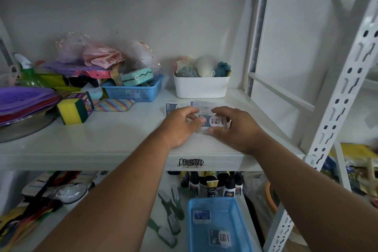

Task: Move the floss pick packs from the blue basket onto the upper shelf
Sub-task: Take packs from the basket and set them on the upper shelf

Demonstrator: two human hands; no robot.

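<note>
Fingertips of the left hand (180,124) and the right hand (235,127) close in from opposite short ends on one small clear-plastic floss pick pack with a white and dark-blue label (212,122). Thumbs sit at its near edge and forefingers curl over the far edge, so both hands grip it lightly, fingers bent rather than spread. Whether the pack is resting on the white metal upper shelf (114,139) or held just above it cannot be told.

The pack looks light and fairly stiff, a thin shell with a glossy, probably slippery face. Pinching it by the edges, as here, seems safer than pressing the flat face, which could flex or slide.

Just behind the held pack, more flat packs (178,106) lie on the shelf, in front of the white plastic tub of sponges (201,88). Below the pack, on the lower level, the blue perforated plastic basket (241,229) holds two remaining packs (219,237), so the task seems well along but unfinished.
</note>
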